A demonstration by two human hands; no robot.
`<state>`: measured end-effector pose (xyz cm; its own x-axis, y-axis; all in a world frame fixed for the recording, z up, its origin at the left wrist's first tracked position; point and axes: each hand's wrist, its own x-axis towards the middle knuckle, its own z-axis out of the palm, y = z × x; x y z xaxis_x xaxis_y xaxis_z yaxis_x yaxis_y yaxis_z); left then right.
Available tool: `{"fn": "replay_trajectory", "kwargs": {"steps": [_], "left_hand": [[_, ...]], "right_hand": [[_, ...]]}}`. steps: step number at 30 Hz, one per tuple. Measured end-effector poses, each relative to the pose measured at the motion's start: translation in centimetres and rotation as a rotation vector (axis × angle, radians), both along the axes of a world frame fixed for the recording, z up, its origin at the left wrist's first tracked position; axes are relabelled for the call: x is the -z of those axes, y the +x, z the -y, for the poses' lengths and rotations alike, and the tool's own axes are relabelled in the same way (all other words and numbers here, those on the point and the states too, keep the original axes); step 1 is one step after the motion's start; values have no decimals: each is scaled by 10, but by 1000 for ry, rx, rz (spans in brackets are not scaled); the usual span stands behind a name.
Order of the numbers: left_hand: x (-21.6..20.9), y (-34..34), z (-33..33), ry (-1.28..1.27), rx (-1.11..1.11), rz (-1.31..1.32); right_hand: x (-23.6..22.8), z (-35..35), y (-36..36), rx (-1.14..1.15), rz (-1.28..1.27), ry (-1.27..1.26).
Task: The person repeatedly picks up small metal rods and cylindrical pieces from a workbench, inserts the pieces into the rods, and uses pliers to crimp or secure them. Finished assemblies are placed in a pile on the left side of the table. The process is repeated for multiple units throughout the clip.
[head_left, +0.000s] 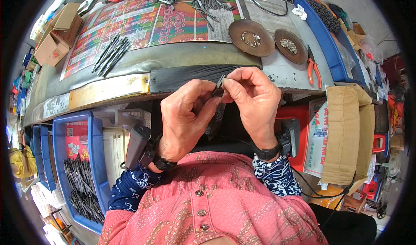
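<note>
Both hands meet at the bench edge: the left hand point(186, 115) and right hand point(253, 100) pinch a thin dark metal strip point(218, 86). Nearby lie two round rusty dishes point(251, 38), orange-handled pliers point(313, 67) and a colourful printed sheet point(143, 22).

A single head-worn fisheye view looks steeply down from just above the person's chest, facing forward over the workbench point(108, 91), whose edge bows across the middle. It sits close: the left hand point(185, 119) and right hand point(253, 102) fill the centre, forearms entering from the lower edge. The dark round rim crops all corners, and straight edges curve toward it
</note>
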<state>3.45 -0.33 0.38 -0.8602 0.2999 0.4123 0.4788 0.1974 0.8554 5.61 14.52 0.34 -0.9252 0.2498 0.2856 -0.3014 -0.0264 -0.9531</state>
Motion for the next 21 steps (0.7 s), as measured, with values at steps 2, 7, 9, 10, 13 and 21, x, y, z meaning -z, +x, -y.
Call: {"fn": "replay_trajectory", "kwargs": {"steps": [2,7,9,10,13,21], "left_hand": [[0,0,0,-28,-11,-38],[2,0,0,-64,12,-64],[3,-1,0,-85,14,-87],[3,-2,0,-105,7,-118],[4,-4,-7,-52,-20,-144],[1,-16,-20,-103,10,-354]], "right_hand": [[0,-3,-3,-87,51,-154],[0,-11,-6,-196,133,-221],[0,-13,-5,-212,163,-157],[0,-13,-4,-201,163,-159],[0,-12,-3,-174,114,-159],[0,-18,0,-110,110,-89]]}}
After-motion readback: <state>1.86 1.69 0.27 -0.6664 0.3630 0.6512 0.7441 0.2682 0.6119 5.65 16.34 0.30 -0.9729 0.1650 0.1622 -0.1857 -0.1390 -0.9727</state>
